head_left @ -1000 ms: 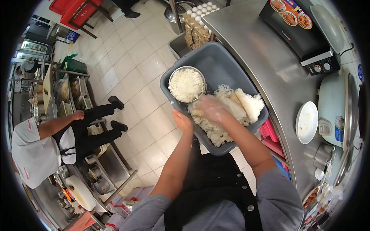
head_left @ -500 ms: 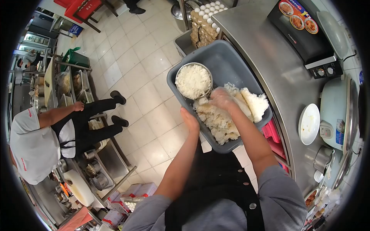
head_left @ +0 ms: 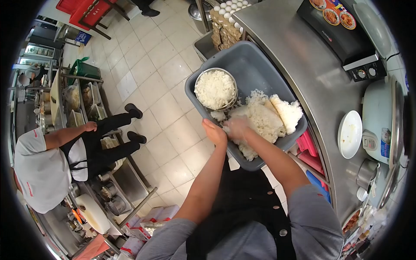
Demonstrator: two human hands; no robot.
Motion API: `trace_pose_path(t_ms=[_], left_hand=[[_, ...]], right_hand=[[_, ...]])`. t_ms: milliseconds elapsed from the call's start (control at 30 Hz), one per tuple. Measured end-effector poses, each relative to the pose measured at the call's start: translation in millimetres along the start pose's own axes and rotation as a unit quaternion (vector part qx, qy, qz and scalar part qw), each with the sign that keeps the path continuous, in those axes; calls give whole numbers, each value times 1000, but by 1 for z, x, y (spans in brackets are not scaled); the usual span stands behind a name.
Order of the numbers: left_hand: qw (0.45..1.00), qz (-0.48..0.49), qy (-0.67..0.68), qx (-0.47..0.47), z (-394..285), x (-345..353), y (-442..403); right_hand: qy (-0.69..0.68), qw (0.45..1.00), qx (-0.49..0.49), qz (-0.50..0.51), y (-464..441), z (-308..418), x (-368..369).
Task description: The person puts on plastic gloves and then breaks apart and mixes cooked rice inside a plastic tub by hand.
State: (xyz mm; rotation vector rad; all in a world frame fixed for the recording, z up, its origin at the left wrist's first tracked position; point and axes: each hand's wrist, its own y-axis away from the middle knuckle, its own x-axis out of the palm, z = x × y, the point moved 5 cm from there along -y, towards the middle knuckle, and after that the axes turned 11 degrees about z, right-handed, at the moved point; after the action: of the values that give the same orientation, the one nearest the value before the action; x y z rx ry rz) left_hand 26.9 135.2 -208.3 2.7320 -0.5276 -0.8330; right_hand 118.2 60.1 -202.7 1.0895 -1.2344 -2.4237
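Observation:
A deep grey plastic tub (head_left: 255, 58) holds a large mound of cooked white rice (head_left: 262, 117), with a thicker clump on its right side. Inside the tub's left end stands a round metal bowl (head_left: 235, 99) heaped with rice. My left hand (head_left: 215, 133) grips the tub's near-left rim; its fingers are partly hidden by the tub. Within the tub, my right hand (head_left: 237, 128), in a clear plastic glove, touches the near-left part of the mound. Motion blurs its fingers, so whether they are closed on rice does not show.
A steel counter (head_left: 299, 56) curves along the right, bearing a black microwave (head_left: 338, 39), a white plate (head_left: 350, 134) and a rice cooker (head_left: 377, 121). Egg trays (head_left: 225, 30) are stacked behind the tub. At left, a co-worker (head_left: 47, 164) stands beside steel shelving.
My right hand has moved from the middle of the mound toward the tub's near-left side, uncovering more rice. My left hand stays at the rim.

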Motion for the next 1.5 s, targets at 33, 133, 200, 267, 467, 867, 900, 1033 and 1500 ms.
trace_pose_path(t_ms=[33, 133, 200, 267, 467, 867, 900, 1033, 1500], left_hand=[[1000, 0, 2, 0, 0, 0, -1], [999, 5, -18, -30, 2, 1, -1], [999, 2, -20, -38, -1, 0, 1], [1000, 1, -18, -23, -3, 0, 1], [999, 2, -30, -11, 3, 3, -3], [999, -6, -49, -12, -3, 2, 0], [999, -5, -48, -21, -4, 1, 1], [998, 19, -49, -35, -3, 2, 0], [997, 12, -70, -44, 3, 2, -1]], right_hand=[[12, 1000, -8, -17, 17, 1, 5], [92, 987, -21, -127, 62, -5, 34], [158, 963, -28, -219, 72, -16, 42], [122, 962, -54, -238, 62, -28, 52], [-80, 977, 34, -193, 37, -74, 40], [-475, 832, 97, -271, 76, -101, -7], [-476, 831, 97, -273, 84, -100, -10], [-314, 925, 14, -215, 103, -93, -3], [-437, 882, 123, -124, 116, -94, -1]])
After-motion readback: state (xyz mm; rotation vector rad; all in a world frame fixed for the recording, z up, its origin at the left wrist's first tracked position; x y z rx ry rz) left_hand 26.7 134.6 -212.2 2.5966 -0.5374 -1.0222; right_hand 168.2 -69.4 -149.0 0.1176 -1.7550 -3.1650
